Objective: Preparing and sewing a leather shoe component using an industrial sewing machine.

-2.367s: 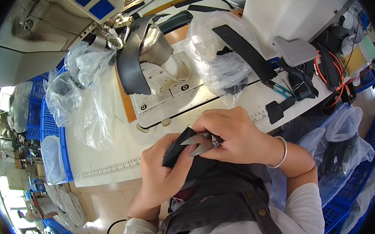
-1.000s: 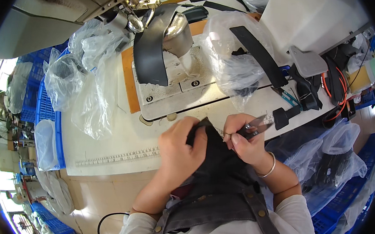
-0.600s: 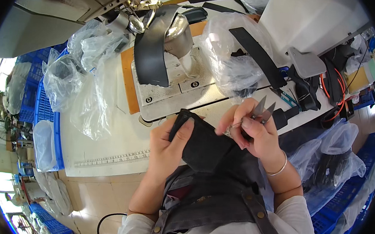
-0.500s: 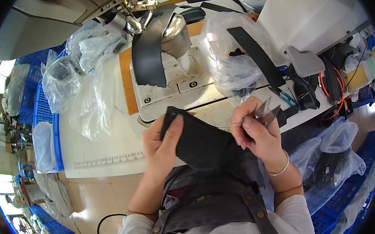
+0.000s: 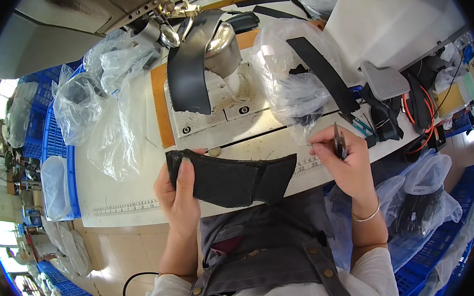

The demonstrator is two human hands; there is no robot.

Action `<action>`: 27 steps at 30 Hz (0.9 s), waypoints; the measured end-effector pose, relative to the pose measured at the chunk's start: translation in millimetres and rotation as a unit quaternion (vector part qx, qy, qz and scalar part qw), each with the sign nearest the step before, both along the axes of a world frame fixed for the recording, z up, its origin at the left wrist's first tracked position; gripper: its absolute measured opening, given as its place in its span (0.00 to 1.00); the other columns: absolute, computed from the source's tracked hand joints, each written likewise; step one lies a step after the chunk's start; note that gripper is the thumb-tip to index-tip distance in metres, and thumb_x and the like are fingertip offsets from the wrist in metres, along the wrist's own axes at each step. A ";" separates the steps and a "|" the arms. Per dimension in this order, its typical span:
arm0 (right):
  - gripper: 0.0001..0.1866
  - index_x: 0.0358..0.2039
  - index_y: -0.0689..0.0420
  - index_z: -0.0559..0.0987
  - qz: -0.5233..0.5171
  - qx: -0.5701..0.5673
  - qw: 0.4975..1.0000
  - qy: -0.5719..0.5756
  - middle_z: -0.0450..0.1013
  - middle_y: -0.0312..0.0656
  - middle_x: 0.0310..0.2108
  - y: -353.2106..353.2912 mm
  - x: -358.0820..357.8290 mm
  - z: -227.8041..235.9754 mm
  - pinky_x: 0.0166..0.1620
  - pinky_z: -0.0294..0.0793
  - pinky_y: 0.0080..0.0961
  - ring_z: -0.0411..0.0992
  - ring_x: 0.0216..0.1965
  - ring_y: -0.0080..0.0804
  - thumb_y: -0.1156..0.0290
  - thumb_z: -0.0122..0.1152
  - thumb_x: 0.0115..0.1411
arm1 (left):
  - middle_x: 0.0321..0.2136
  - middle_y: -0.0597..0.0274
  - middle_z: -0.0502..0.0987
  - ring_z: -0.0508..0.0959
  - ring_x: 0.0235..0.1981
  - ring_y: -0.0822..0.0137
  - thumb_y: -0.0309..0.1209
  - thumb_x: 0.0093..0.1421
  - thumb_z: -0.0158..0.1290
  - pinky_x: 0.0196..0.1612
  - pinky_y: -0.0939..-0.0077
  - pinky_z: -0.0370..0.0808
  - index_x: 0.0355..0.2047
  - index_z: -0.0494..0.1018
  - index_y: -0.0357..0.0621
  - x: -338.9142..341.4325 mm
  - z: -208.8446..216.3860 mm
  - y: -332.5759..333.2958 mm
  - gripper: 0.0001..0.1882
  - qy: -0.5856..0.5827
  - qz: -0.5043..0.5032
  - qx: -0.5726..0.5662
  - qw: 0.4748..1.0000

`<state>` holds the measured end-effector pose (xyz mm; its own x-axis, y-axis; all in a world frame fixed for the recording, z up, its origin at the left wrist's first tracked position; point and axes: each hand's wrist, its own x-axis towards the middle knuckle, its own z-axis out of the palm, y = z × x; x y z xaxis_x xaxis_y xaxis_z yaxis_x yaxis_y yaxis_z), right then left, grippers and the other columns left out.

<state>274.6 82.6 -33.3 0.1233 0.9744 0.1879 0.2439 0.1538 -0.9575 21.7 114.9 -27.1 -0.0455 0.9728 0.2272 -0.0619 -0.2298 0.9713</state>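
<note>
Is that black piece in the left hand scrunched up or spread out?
Spread out: the black piece shows a broad face reaching from the left hand to its free right end.

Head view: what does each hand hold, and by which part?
The left hand holds a black panel by its left end; the right hand holds metal snips, their gripped part hidden.

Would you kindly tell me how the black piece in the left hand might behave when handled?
The black piece seems fairly stiff: gripped at one end by the left hand, it extends sideways without folding. It is probably light, held in one hand. Its dull surface suggests little slipperiness.
</note>
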 end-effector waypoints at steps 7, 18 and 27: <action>0.08 0.29 0.61 0.76 0.035 0.052 0.992 -0.107 0.71 0.36 0.26 3.9 1.1 9.7 0.22 0.57 0.13 0.60 0.20 0.16 0.83 0.56 0.47 | 0.30 0.47 0.74 0.75 0.28 0.64 0.34 0.63 0.43 0.36 0.73 0.72 0.39 0.66 0.31 -1.2 9.3 -9.0 0.15 0.000 -0.062 0.047 0.997; 0.20 0.35 0.54 0.75 0.098 0.283 0.930 -0.216 0.71 0.37 0.26 10.7 -34.2 28.7 0.25 0.70 0.24 0.71 0.25 0.32 0.76 0.64 0.36 | 0.29 0.49 0.71 0.72 0.31 0.57 0.37 0.61 0.46 0.34 0.63 0.73 0.39 0.64 0.38 -4.4 7.0 -7.9 0.14 0.044 -0.134 0.212 0.967; 0.06 0.26 0.61 0.74 0.157 0.183 0.970 -0.027 0.68 0.39 0.18 12.9 -57.4 23.0 0.21 0.61 0.21 0.65 0.17 0.30 0.83 0.57 0.44 | 0.38 0.53 0.73 0.74 0.37 0.65 0.31 0.54 0.54 0.40 0.72 0.71 0.47 0.63 0.36 14.1 1.9 -31.2 0.22 -0.115 -0.070 -0.008 0.991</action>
<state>217.3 95.5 -10.3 -0.1880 0.8296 0.5257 0.1780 0.5552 -0.8125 35.8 83.7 -25.2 0.0409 0.9767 0.2105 -0.3127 -0.1876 0.9312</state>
